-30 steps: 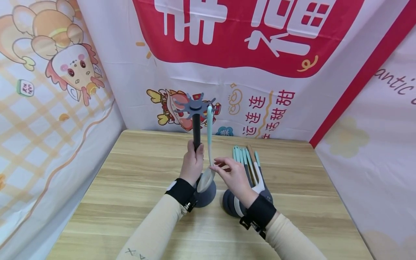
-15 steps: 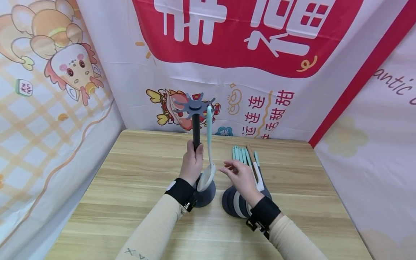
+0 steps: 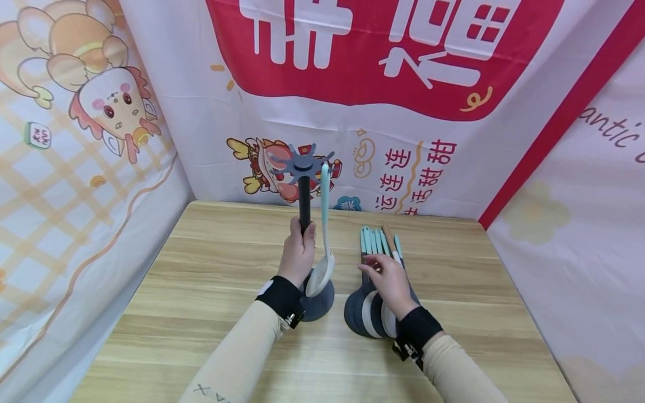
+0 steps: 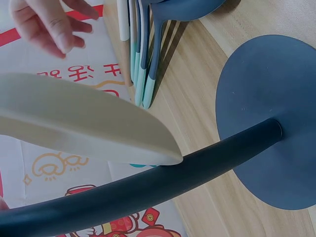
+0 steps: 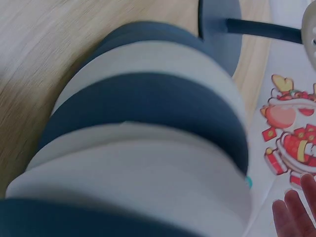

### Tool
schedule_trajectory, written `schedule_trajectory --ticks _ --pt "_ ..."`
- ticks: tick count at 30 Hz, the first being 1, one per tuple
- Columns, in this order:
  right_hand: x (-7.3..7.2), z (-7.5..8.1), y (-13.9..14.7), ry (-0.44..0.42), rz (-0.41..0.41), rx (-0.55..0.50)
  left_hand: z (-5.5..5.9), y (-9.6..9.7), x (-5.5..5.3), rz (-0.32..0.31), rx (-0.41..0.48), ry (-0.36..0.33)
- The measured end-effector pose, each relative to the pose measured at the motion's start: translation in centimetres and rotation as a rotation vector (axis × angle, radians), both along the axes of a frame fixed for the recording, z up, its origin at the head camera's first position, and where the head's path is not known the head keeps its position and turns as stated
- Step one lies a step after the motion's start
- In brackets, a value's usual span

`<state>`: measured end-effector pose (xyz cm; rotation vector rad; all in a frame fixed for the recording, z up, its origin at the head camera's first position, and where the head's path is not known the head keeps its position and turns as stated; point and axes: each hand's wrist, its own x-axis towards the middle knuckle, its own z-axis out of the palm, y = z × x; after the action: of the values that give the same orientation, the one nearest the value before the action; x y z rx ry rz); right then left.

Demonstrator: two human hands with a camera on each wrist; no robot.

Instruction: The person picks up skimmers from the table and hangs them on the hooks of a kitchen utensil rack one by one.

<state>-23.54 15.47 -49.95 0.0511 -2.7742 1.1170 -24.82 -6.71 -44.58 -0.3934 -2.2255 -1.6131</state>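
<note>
A dark utensil stand (image 3: pixel 304 196) with a hooked top and round base stands mid-table. My left hand (image 3: pixel 297 254) grips its pole. From a hook on its right side hangs a pale slotted spoon (image 3: pixel 322 274) with a mint handle, bowl downward; its holes show in the right wrist view. My right hand (image 3: pixel 389 281) is above a row of kitchen utensils (image 3: pixel 360 313), its fingers loosely bent and holding nothing. Their rounded grey and white heads (image 5: pixel 148 98) overlap in the right wrist view. Whether that hand touches any of them cannot be told.
The utensils' mint handles (image 3: pixel 372 240), and a brown one (image 3: pixel 388 238), point to the back of the wooden table (image 3: pixel 216 268). A printed cloth (image 3: pixel 211 140) hangs behind the table's back edge, with more cloth at both sides.
My right hand has let go of the slotted spoon and moved right, over the row of utensils. The spoon stays hanging on the stand. My left hand has not moved.
</note>
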Motion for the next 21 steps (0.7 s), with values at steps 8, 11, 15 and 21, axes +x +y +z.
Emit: schedule_trajectory --ticks 8,11,15,21 --pt "-0.4 -1.4 1.8 -0.014 -0.058 0.031 -0.1 0.0 0.0 0.003 -0.002 -0.005" --pt "-0.5 -1.9 2.5 0.015 -0.074 0.048 -0.1 0.0 0.0 0.002 -0.002 -0.007" --pt "-0.5 -2.4 3.3 0.010 -0.117 0.051 -0.2 0.0 -0.1 0.001 -0.001 0.003" --pt "-0.7 -2.8 4.5 -0.047 -0.190 0.022 -0.2 0.0 -0.1 0.003 0.002 0.011"
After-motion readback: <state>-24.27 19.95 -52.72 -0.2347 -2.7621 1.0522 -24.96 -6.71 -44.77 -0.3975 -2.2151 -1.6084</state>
